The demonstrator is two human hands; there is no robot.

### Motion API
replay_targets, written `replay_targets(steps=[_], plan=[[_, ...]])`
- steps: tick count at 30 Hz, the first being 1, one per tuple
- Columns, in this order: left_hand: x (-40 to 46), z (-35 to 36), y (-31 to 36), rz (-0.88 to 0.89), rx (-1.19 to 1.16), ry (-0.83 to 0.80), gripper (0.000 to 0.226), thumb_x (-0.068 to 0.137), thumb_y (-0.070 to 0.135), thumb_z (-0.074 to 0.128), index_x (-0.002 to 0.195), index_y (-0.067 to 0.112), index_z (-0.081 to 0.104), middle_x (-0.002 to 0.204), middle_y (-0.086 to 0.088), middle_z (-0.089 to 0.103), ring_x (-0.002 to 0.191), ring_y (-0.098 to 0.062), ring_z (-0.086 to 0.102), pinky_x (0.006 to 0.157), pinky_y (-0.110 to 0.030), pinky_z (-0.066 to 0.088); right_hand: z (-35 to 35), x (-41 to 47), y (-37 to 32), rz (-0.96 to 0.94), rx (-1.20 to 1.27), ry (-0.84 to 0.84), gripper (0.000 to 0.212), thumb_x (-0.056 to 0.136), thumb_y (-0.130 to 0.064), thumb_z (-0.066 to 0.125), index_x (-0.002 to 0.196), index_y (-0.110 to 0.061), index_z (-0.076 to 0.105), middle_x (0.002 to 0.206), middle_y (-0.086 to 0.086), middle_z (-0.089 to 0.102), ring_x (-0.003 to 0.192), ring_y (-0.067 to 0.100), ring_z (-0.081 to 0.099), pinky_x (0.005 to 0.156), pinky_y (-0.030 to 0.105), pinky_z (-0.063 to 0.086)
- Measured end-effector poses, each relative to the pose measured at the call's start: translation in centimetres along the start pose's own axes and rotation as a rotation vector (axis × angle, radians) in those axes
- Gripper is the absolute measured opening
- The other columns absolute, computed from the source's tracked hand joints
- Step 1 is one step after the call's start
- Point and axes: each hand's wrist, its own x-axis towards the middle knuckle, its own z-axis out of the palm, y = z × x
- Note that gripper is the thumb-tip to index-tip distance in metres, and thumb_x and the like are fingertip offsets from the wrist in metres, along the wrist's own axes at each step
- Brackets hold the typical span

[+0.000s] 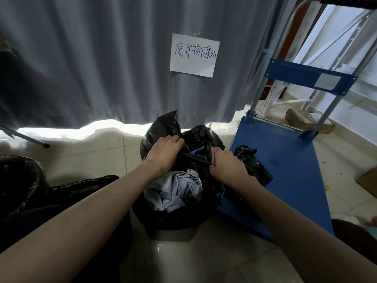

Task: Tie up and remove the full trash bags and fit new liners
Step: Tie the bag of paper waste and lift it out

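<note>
Reaching forward over a pale tiled floor (98,160), two bare forearms are meeting at a black trash bag (195,137) that is lining a grey bin (173,236) standing just left of a blue platform trolley (285,180). Both hands are curling tight around gathered plastic at the bag's mouth: the left hand (165,155) is gripping the far left edge, and the right hand (226,166) is pinching a stretched fold on the right side. Crumpled pale blue-grey material (175,190) is sitting inside the bag, below and between the hands. Another black bag (253,166) is lying on the trolley deck, just beyond the right hand. More black-lined bins (20,180) are standing at the left edge. Farther back, a grey curtain (91,58) is hanging almost to the floor, with a white handwritten paper sign (193,55) fixed to it. Metal shelving (336,48) is standing behind the trolley's handle frame.
</note>
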Motion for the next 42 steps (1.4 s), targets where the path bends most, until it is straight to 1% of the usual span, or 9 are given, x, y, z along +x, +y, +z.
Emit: replay_targets(steps=[7,13,20,24,28,31,34,37,42], plan=[[-0.4,0.4,-2.0,-0.172,0.052,-0.074,0.034,0.081,0.005,0.054,0.113,0.015,0.048,0.109,-0.007,0.062,0.104,-0.030,0.055,0.086,-0.039,0.041,-0.2,-0.1,0.1,0.034,-0.003,-0.007,0.011,0.089,-0.013,0.051,0.099,-0.011,0.047,0.090,0.007,0.055,0.081,0.027,0.055,0.067,0.037,0.047],[-1.9,1.1,-4.5,-0.210,0.156,-0.244,0.036,0.086,0.016,0.051,0.121,0.019,0.050,0.123,-0.003,0.061,0.120,-0.027,0.048,0.096,-0.040,0.037,-0.2,-0.1,0.4,0.060,0.020,-0.014,0.012,0.087,-0.010,0.050,0.099,-0.010,0.047,0.085,0.006,0.054,0.075,0.024,0.052,0.064,0.036,0.045],[-1.5,-1.9,-5.8,-0.313,0.126,-0.021,0.020,0.086,0.021,0.055,0.103,0.013,0.048,0.097,-0.010,0.066,0.101,-0.033,0.054,0.084,-0.041,0.037,0.3,0.1,1.4,0.084,0.040,0.049,0.010,0.089,-0.011,0.051,0.098,-0.011,0.046,0.088,0.010,0.057,0.078,0.029,0.058,0.071,0.042,0.053],[-1.8,-2.5,-5.4,-0.327,0.082,0.036,0.020,0.087,0.016,0.053,0.106,0.013,0.047,0.099,-0.009,0.066,0.095,-0.033,0.058,0.082,-0.041,0.039,0.5,0.4,1.4,0.075,0.101,0.073,0.014,0.087,-0.012,0.058,0.099,-0.009,0.050,0.091,0.009,0.057,0.081,0.029,0.058,0.074,0.044,0.054],[-3.3,-2.8,-5.8,-0.396,0.081,-0.195,0.034,0.086,0.040,0.060,0.109,0.015,0.053,0.104,-0.010,0.065,0.104,-0.034,0.058,0.082,-0.039,0.039,0.7,0.3,1.2,0.057,0.089,-0.007,0.024,0.082,-0.024,0.070,0.095,-0.010,0.055,0.098,0.007,0.054,0.086,0.028,0.059,0.078,0.044,0.055],[-4.6,-2.4,-6.2,-0.410,0.117,-0.282,0.021,0.086,0.032,0.057,0.098,0.014,0.060,0.105,-0.012,0.065,0.106,-0.033,0.058,0.089,-0.039,0.041,0.9,-0.1,1.2,0.057,0.030,-0.068,0.018,0.085,-0.020,0.065,0.096,-0.012,0.054,0.096,0.007,0.056,0.087,0.028,0.059,0.078,0.041,0.054],[-4.9,-3.0,-6.5,-0.455,0.010,-0.230,0.011,0.086,0.023,0.057,0.093,0.015,0.055,0.102,-0.013,0.065,0.101,-0.035,0.060,0.084,-0.038,0.040,1.1,-0.5,0.9,0.043,0.050,0.011,0.007,0.086,-0.007,0.053,0.089,-0.012,0.049,0.087,0.007,0.055,0.080,0.029,0.055,0.067,0.036,0.047],[-4.8,-4.1,-6.6,-0.475,-0.015,-0.089,0.016,0.087,0.026,0.060,0.093,0.015,0.051,0.094,-0.011,0.064,0.093,-0.035,0.059,0.076,-0.037,0.037,0.5,-0.7,0.1,0.039,0.126,0.162,0.016,0.084,0.003,0.045,0.087,-0.012,0.048,0.084,0.007,0.052,0.077,0.029,0.051,0.063,0.036,0.041],[-5.8,-5.3,-6.2,-0.465,-0.010,0.014,0.023,0.088,0.025,0.060,0.102,0.014,0.045,0.089,-0.009,0.065,0.095,-0.035,0.058,0.081,-0.041,0.037,-0.4,-1.4,0.0,0.022,0.253,0.289,0.025,0.079,0.007,0.045,0.079,-0.017,0.054,0.095,0.007,0.055,0.079,0.027,0.056,0.068,0.041,0.051]])
